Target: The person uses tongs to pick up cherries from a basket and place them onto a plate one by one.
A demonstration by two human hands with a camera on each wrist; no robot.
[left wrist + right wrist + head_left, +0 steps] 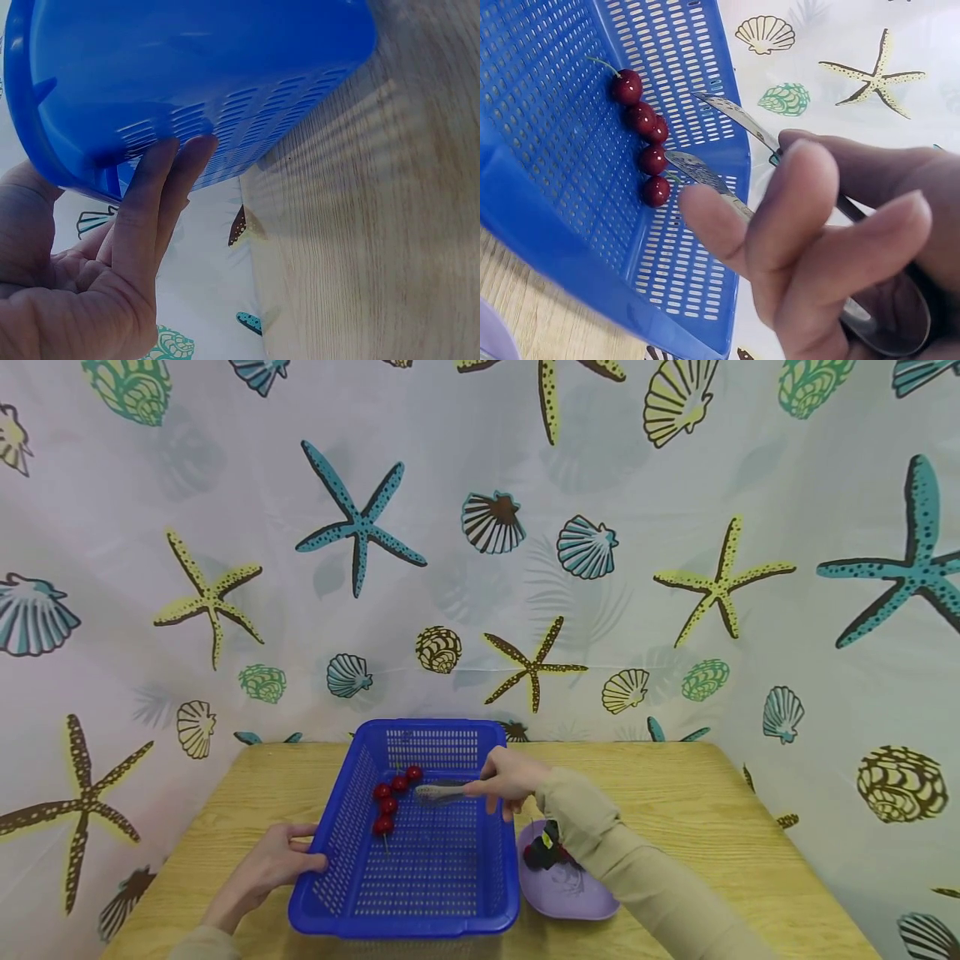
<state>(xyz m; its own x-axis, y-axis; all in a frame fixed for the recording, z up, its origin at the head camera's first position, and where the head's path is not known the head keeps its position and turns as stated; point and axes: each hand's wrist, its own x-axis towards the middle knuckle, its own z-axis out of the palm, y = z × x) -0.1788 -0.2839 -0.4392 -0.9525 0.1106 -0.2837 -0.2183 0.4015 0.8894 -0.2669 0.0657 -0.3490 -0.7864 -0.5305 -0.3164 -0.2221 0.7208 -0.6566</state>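
Observation:
A blue perforated plastic basket [431, 868] stands on the table. Several dark red cherries [387, 806] lie in a row along its left side, some with stems. My left hand [273, 862] holds the basket's left rim, its thumb over the edge and its fingers [139, 202] against the outer wall. Over the basket's right side, my right hand [510, 774] grips metal tongs [739, 118]. Their two tips point left toward the cherries and stand apart with nothing between them. In the right wrist view, one tip overlaps a cherry [652, 160].
Right of the basket, a light purple dish [566, 902] holds dark items and a bit of red, partly covered by my right sleeve [630, 852]. The wooden table [675, 793] ends at a curtain [450, 585] printed with shells and starfish.

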